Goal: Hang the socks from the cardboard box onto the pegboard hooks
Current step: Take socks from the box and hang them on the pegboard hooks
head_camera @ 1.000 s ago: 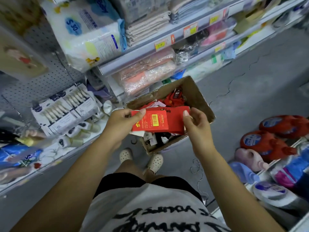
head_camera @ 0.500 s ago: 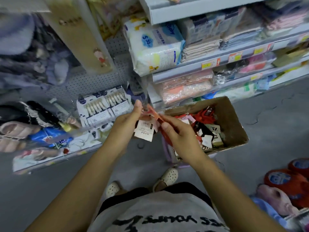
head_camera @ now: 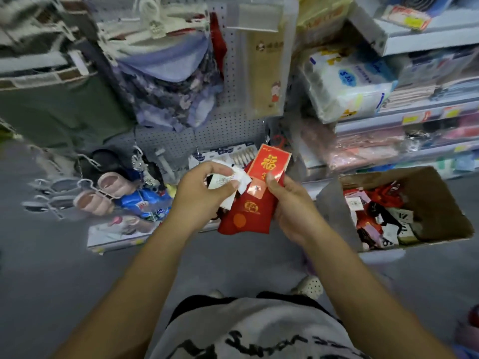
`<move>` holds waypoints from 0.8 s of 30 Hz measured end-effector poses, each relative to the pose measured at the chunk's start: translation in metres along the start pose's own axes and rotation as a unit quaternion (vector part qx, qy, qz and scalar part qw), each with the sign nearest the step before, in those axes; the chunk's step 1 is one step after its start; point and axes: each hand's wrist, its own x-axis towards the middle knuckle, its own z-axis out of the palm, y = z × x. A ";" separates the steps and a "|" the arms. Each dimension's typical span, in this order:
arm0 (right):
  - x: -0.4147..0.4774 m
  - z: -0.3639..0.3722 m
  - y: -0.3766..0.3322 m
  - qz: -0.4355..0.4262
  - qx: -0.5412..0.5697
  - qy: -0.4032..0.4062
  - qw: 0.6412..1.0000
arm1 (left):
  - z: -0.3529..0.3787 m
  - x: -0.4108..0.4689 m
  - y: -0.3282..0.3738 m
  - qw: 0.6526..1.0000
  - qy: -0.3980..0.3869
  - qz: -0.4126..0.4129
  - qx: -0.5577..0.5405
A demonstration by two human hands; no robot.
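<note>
I hold a pair of red socks [head_camera: 248, 213] with a red and gold card label upright in front of me. My right hand [head_camera: 287, 200] grips the socks' right edge, thumb on the label. My left hand [head_camera: 204, 193] pinches white paper tags [head_camera: 228, 181] at the socks' left side. The cardboard box [head_camera: 438, 200] stands on the floor to the right, holding several more red, black and white sock packs. The grey pegboard [head_camera: 228, 73] rises straight ahead, with clothes and packets hanging on it.
Slippers [head_camera: 106, 193] hang on wire hooks low on the left. Cotton swab packs [head_camera: 233, 154] sit behind my hands. Shelves with tissue packs [head_camera: 347, 81] and folded cloth fill the right. Grey floor lies below, my feet near its middle.
My view has swung left and upward, so the box now sits far right and the pegboard faces me. The socks have turned from edge-on to upright with the label facing me.
</note>
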 end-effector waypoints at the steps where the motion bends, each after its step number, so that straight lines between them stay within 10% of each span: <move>1: 0.000 0.011 0.003 -0.008 -0.006 0.011 1.000 | -0.014 -0.001 -0.005 1.000 0.010 0.000 -0.009; 24: 0.035 0.041 -0.186 -0.240 -0.117 0.026 0.963 | -0.074 0.082 0.139 0.986 0.004 0.113 -0.125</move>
